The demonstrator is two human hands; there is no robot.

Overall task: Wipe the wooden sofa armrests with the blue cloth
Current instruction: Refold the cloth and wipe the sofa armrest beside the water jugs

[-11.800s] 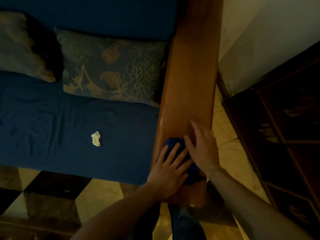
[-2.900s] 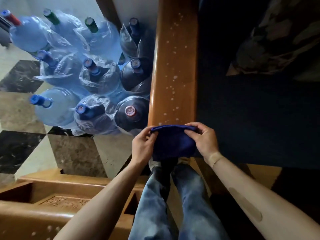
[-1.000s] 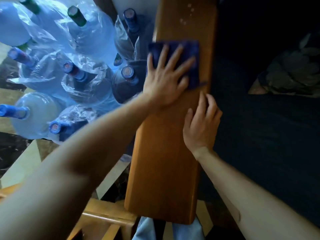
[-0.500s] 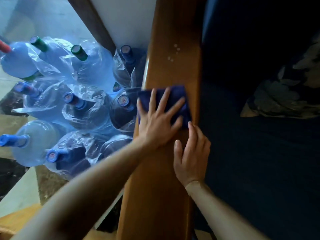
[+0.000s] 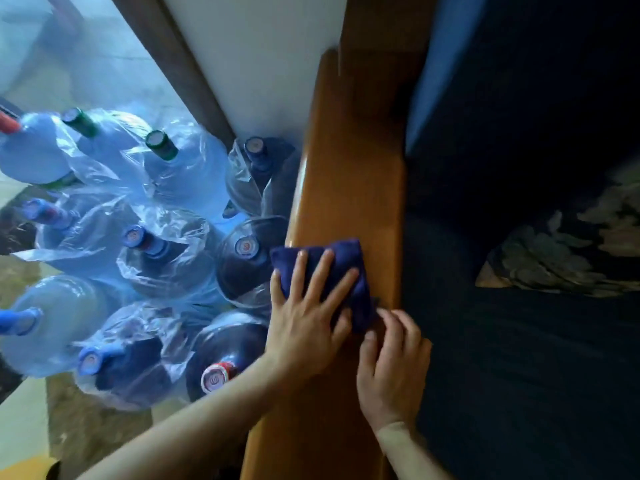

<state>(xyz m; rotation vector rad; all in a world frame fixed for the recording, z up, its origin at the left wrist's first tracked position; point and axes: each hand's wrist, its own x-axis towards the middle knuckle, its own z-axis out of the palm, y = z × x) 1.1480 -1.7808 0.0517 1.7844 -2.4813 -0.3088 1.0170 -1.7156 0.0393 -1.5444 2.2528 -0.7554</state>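
A long wooden sofa armrest [image 5: 349,174] runs from the bottom of the view up to the wall. The blue cloth [image 5: 346,258] lies folded on it about halfway along, hanging slightly over the left edge. My left hand [image 5: 308,313] presses flat on the cloth with fingers spread. My right hand [image 5: 391,368] rests on the wood just behind and to the right of the cloth, its fingertips touching the cloth's near corner.
Several large blue water bottles [image 5: 149,237] wrapped in plastic stand on the floor left of the armrest. The dark blue sofa seat [image 5: 519,375] lies to the right with a patterned cushion [image 5: 561,258]. A white wall [image 5: 263,64] stands beyond.
The cloth under my left hand has slid back toward me along the armrest, then stayed near mid-length. My right hand has closed in on the cloth's near corner. The white specks are gone.
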